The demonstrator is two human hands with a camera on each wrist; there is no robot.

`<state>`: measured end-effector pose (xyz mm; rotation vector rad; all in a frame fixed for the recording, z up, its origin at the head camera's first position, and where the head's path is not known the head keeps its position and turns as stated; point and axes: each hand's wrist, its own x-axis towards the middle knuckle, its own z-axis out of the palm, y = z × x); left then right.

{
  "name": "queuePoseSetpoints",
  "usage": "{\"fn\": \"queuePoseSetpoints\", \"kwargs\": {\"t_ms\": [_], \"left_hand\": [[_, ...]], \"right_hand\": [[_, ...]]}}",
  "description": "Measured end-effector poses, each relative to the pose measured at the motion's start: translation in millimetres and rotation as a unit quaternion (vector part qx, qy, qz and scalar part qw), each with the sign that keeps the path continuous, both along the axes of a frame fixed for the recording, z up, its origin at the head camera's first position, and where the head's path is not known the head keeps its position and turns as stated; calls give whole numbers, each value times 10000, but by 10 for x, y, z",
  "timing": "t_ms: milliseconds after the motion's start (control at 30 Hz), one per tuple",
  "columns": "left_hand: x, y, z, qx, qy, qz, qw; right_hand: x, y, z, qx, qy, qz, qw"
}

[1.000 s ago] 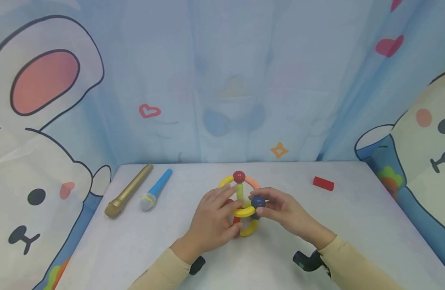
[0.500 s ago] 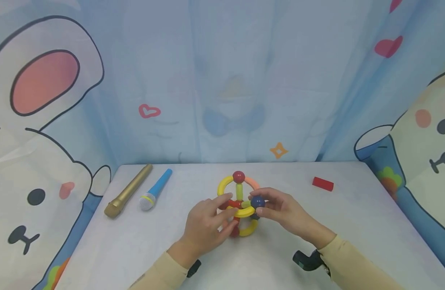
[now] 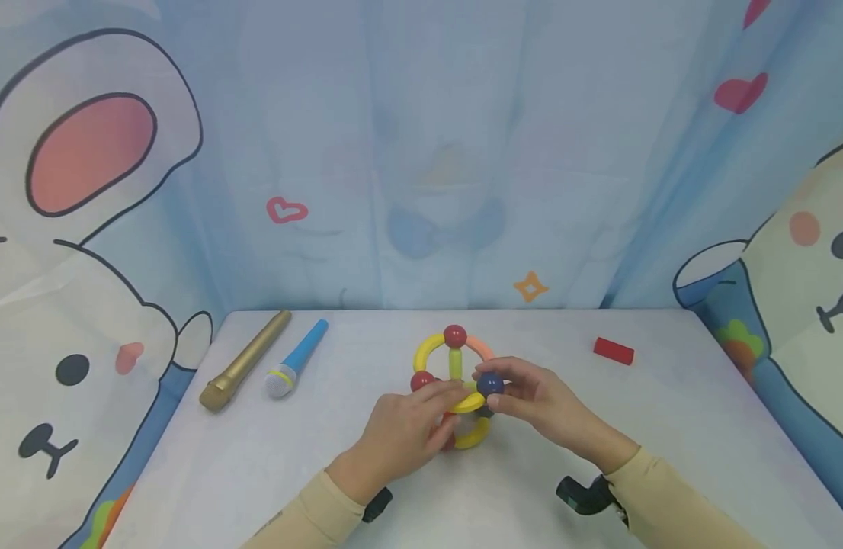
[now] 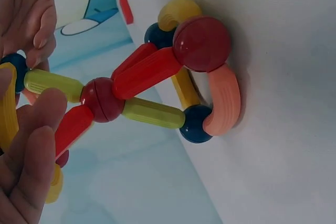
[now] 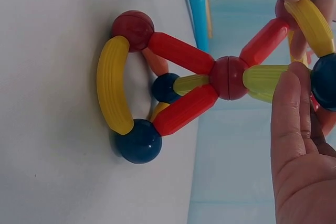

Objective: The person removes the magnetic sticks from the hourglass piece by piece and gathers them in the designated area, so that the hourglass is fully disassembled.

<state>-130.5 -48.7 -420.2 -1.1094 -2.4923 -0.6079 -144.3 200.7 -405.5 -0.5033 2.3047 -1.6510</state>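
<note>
Between the hands stands a toy frame of magnetic balls and rods. Two ring-like ends are joined through a red middle ball (image 5: 229,78) by straight red rods (image 5: 186,111) and green rods (image 4: 152,113). Its lower ring, with a yellow curved rod (image 5: 113,85) and a salmon curved rod (image 4: 224,100), rests on the table. My right hand (image 3: 552,400) pinches the upper blue ball (image 3: 490,383) between thumb and fingers. My left hand (image 3: 404,427) pinches the upper front yellow curved rod (image 3: 468,404) near its left end, partly hiding it. A red ball (image 3: 455,335) tops the far side.
On the white table (image 3: 257,473) lie a gold microphone (image 3: 246,362) and a blue toy microphone (image 3: 296,360) at the back left. A red block (image 3: 613,351) lies at the back right. A patterned curtain (image 3: 435,152) hangs behind.
My left hand drew back to the left, then came right again onto the yellow curved rod. The left red ball has come into clear view. My right hand stays on the blue ball.
</note>
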Motion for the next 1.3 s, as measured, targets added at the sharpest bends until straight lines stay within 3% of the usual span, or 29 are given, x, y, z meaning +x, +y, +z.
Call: {"fn": "queuePoseSetpoints", "kwargs": {"t_ms": [633,1300], "left_hand": [[23,44,-36,246,-48,48,9997],[38,52,-35,41,-111,158,9998]], "right_hand": [[-1,0,13,267,129,-60,9995],[-49,33,-15,79,161,178,9997]]}}
